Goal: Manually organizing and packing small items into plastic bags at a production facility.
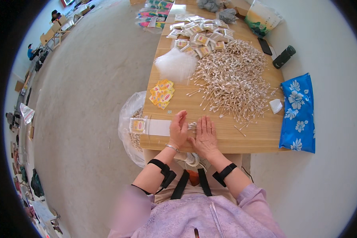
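Flat hands (192,133) around thin cotton swabs (192,126)

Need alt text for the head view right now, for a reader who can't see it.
Left hand and right hand press together a small bundle of cotton swabs at the near edge of a wooden table. Beyond them lie a large swab heap, yellow labels and filled packets.

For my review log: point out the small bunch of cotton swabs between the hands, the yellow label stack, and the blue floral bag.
small bunch of cotton swabs (192,126), head view, its middle.
yellow label stack (162,93), head view, centre.
blue floral bag (298,113), head view, mid-panel.
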Motion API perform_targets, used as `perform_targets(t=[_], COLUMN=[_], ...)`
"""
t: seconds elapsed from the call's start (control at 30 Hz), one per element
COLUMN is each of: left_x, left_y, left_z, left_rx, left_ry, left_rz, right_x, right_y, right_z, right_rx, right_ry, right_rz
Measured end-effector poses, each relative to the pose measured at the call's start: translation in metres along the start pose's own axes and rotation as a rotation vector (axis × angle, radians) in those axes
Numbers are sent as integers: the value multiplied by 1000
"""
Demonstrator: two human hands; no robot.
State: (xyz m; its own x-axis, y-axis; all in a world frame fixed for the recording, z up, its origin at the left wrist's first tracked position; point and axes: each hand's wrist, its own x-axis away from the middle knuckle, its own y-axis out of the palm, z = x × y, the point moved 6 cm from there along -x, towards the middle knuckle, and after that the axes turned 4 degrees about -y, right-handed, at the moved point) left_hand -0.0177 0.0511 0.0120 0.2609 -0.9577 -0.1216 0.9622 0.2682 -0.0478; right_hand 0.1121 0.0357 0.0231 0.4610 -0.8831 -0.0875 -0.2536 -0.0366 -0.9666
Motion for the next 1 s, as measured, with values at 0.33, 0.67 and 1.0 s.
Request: perform_targets(t=[0.33,0.67,1.0], left_x=[-2,-3,-4], left_y=[-5,-8,-5], left_z=[-8,-12,-8], left_rx=[54,-3,11], left_ry=[-33,-2,-35], left_rz=[38,117,116], right_x=[14,-11,-13], right_y=[-3,-1,8], right_z=[-9,4,9], right_rx=[86,146,113], right_ry=[-122,-137,-157], right_rz=[-143,-103,-114])
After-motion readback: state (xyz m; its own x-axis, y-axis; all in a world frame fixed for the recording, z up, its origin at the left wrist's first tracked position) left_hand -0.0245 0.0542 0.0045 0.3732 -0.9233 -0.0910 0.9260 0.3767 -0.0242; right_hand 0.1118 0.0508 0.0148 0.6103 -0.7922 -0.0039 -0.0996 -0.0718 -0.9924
